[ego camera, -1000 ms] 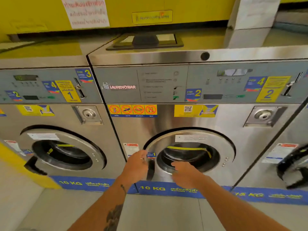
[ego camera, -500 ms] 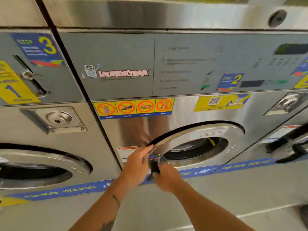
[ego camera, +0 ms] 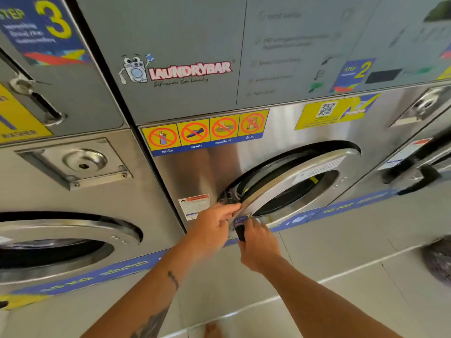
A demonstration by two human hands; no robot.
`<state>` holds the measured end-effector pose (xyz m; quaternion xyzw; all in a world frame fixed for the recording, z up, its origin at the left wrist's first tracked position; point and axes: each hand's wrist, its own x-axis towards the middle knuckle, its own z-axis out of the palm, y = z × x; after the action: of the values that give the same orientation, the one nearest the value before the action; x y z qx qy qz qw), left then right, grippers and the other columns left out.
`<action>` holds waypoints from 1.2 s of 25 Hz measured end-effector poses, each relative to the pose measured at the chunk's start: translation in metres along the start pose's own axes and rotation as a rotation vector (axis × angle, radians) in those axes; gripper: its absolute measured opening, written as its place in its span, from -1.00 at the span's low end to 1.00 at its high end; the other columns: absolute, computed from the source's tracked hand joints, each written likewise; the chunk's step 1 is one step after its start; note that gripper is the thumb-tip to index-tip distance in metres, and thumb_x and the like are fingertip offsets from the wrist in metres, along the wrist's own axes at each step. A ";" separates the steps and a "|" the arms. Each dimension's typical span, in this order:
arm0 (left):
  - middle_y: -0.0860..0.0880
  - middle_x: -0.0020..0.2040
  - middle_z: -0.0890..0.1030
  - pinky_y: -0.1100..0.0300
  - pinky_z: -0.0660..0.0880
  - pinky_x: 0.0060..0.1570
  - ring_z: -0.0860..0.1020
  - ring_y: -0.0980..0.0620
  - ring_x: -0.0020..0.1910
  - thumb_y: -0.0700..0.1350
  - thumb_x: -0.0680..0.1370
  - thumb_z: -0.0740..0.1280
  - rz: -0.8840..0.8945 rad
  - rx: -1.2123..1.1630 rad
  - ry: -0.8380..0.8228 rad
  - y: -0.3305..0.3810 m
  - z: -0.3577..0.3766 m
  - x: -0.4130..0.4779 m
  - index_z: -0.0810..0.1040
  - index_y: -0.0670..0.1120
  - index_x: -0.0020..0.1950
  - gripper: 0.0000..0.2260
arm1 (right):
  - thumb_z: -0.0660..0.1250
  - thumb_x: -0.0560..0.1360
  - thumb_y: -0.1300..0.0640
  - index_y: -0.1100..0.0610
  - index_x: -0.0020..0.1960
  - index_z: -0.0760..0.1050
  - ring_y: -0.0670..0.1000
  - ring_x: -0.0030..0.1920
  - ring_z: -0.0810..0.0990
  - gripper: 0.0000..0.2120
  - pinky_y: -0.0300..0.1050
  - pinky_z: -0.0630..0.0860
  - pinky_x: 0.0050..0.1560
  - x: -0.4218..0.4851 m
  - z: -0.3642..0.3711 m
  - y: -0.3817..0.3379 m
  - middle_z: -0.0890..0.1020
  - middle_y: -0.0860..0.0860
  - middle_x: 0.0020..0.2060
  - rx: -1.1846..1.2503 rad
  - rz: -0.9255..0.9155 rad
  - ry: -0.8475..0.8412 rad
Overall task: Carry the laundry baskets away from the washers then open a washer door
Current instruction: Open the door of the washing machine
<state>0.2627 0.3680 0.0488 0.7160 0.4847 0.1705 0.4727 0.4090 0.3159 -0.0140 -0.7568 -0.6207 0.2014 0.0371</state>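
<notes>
Ok so the washer door (ego camera: 273, 189) is actually coming open now. A second ago it sat flush against the front of the middle machine with both hands just fiddling around the latch. Now its left edge has swung out and you can see the black seal (ego camera: 258, 169) in the gap along the left and top of the opening. It seems to hinge on the right, and it's only cracked, nowhere near wide open. I'd say that's the last step of the job underway, not finished.

The left grip (ego camera: 212, 225) has its fingertips hooked over the door's left rim, pinching the metal edge. The right grip (ego camera: 258, 245) sits just below it, clenched round the black handle (ego camera: 240, 234) at the door's lower left. Both are holding on, neither has let go.

No laundry baskets anywhere in front of the machines from where I'm standing, so that part looks done. There's a dark blurry thing (ego camera: 436, 262) on the floor (ego camera: 341, 252) at the far right edge, but I can't tell what it is.
</notes>
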 end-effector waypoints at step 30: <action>-0.05 0.59 0.08 0.02 0.12 0.50 0.05 -0.04 0.56 -0.21 0.46 0.33 0.706 1.227 -0.278 0.330 0.341 -0.033 0.16 -0.12 0.55 -0.32 | 0.28 0.38 0.11 0.05 0.30 0.30 0.17 0.12 0.51 -0.51 -0.03 0.44 0.09 -0.276 -0.161 0.381 0.55 0.08 0.14 0.547 0.237 0.113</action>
<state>0.6628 0.1379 0.1651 0.9815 0.1682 -0.0826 -0.0406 0.7770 -0.0023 0.0883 -0.7957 -0.4479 0.3219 0.2503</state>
